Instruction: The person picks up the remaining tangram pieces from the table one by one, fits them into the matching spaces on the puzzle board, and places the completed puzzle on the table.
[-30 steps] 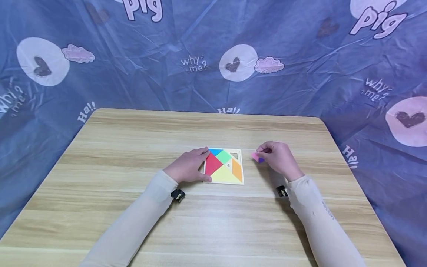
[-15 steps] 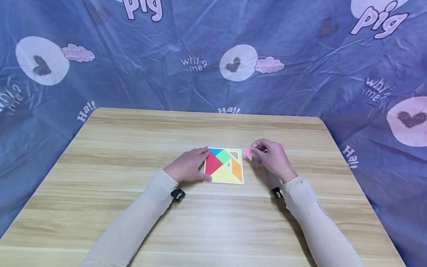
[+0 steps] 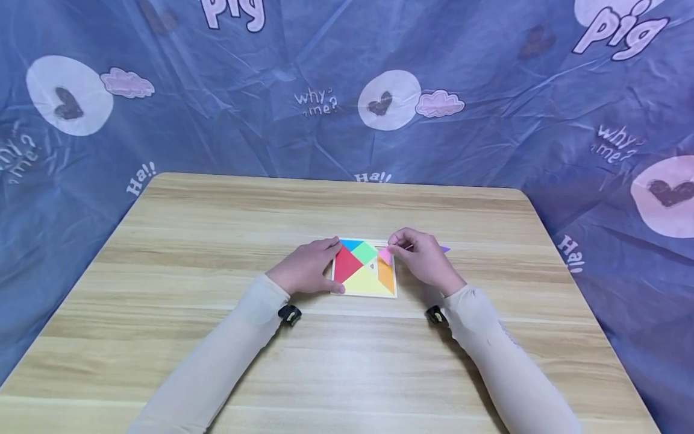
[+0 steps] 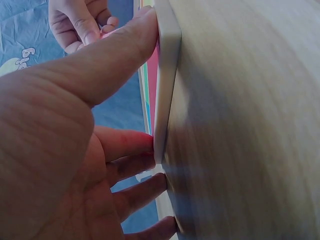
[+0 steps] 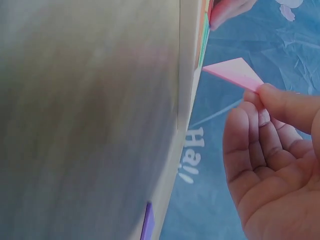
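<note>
A square tangram board (image 3: 364, 295) lies on the table, holding red, yellow, blue, green and orange pieces. My left hand (image 3: 309, 267) grips its left side, thumb at the near corner and fingers at the far one; in the left wrist view the thumb presses the board's edge (image 4: 168, 80). Between thumb and index finger, my right hand (image 3: 425, 256) pinches a pink triangle (image 5: 237, 72) over the board's upper right, where it overlaps the slot there. A small triangular slot (image 3: 372, 266) shows bare near the board's middle. The pink triangle is tilted, one point toward the board.
A purple triangle (image 3: 446, 249) lies on the wooden table (image 3: 347, 374) to the right of the board, partly hidden behind my right hand. A blue printed cloth (image 3: 244, 132) hangs behind the table's far edge.
My right hand has moved left with the pink triangle, from beside the board to over its upper right, uncovering part of the purple triangle. The left hand has stayed at the board.
</note>
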Demonstrator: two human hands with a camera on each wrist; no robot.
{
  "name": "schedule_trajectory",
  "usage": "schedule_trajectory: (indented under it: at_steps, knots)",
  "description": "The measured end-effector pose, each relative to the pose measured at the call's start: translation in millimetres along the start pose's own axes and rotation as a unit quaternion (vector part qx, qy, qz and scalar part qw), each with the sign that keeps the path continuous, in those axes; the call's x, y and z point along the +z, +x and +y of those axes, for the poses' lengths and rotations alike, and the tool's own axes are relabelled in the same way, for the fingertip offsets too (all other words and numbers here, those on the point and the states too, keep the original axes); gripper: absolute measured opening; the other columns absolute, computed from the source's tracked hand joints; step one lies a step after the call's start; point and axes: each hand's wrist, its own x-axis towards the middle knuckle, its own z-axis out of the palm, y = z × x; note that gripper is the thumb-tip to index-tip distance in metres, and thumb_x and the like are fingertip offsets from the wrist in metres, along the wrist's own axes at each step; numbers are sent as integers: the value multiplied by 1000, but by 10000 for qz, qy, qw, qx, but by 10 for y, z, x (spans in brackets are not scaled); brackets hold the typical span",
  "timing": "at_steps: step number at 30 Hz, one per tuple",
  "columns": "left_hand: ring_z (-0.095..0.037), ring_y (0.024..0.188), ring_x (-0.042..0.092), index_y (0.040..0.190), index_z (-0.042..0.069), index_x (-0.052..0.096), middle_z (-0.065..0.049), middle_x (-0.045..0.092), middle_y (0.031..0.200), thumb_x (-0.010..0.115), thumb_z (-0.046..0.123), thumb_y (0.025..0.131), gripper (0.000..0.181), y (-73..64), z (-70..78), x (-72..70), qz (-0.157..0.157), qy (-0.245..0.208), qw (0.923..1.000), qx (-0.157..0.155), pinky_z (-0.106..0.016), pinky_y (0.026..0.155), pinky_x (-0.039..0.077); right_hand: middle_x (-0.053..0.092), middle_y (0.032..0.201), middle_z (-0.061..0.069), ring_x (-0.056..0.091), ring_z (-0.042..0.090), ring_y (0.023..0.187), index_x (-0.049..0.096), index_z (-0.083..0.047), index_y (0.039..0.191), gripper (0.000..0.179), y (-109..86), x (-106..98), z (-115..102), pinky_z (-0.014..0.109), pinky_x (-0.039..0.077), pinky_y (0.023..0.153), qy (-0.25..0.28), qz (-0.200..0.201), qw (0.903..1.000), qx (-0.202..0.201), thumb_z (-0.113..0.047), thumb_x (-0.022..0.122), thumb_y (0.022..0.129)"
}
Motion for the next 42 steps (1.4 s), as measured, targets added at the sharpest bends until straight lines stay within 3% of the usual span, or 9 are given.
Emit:
schedule_trajectory:
  at_steps: [11, 20, 35, 42]
  knots:
    - [-31, 155, 29, 162, 5, 31, -10, 26, 170, 78, 59, 86, 104, 4, 21, -10, -20, 47, 10000, 61, -46, 125, 29, 67, 88, 6, 56, 22, 79, 73, -8, 100, 4, 119, 81, -82, 28, 48, 67, 179, -317, 9990, 261, -9, 74, 96]
    - [-31, 155, 29, 162, 5, 31, -11, 27, 170, 79, 58, 85, 105, 10, 24, -4, 15, 17, 10000, 78, -46, 125, 30, 61, 82, 6, 53, 21, 73, 71, -6, 99, 4, 171, 124, -66, 26, 46, 63, 392, -844, 9941, 564, -10, 72, 98]
    - [-31, 154, 30, 162, 5, 32, -11, 27, 170, 80, 57, 85, 104, -9, 21, -2, 54, -11, 10000, 37, -46, 124, 30, 64, 86, 6, 55, 21, 79, 72, -6, 99, 5, 166, 200, -79, 31, 48, 72, 261, -961, 9928, 672, -10, 72, 97]
    - [-32, 154, 31, 161, 3, 33, -12, 28, 169, 79, 58, 85, 104, -9, -10, 1, 85, 44, 9999, 107, -48, 124, 30, 64, 87, 4, 56, 19, 81, 71, -4, 100, 5, 182, 240, -94, 29, 49, 73, -45, -1047, 9927, 595, -8, 71, 98]
